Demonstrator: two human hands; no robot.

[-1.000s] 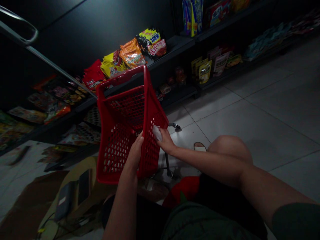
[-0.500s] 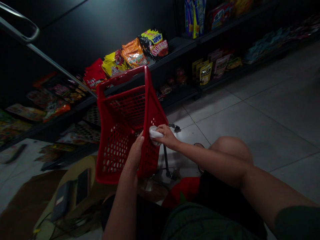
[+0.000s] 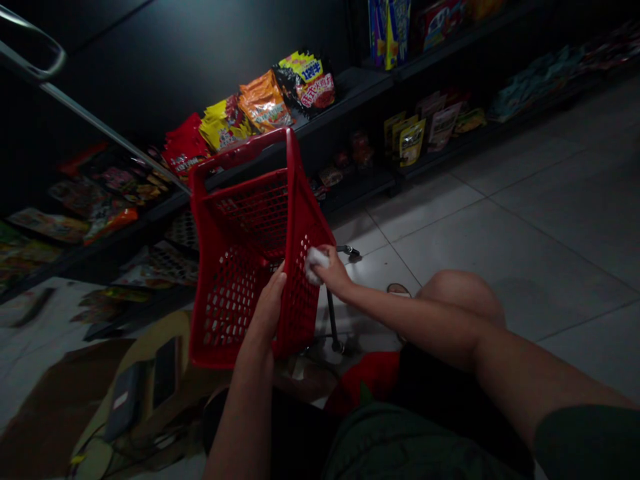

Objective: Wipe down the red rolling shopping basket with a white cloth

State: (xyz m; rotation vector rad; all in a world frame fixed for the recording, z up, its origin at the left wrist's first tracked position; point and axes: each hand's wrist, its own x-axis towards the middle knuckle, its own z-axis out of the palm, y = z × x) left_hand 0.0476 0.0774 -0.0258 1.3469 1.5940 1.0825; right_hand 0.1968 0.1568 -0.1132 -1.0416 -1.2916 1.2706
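Observation:
A red plastic shopping basket [image 3: 295, 200] with perforated walls stands tilted in front of me, its open top turned partly toward me. My left hand [image 3: 271, 297] holds the near side edge of it; the fingers are partly hidden by my own hand. In my right hand [image 3: 336, 272] is a bunched white cloth [image 3: 316, 265], pinched between the fingers and held against the outer face of the basket's right wall.
Shelves with bagged snacks [image 3: 265, 100] run behind the basket. A metal pole [image 3: 115, 137] slants in from the upper left. A yellowish stool [image 3: 175, 327] bearing dark flat devices [image 3: 167, 370] stands at lower left. Beneath the basket are a dark metal leg [image 3: 333, 320] and tiled floor [image 3: 435, 227].
My right hand has shifted a little with the white cloth along the basket's outer wall, and the cloth's shape has changed. My left hand stays on the basket edge.

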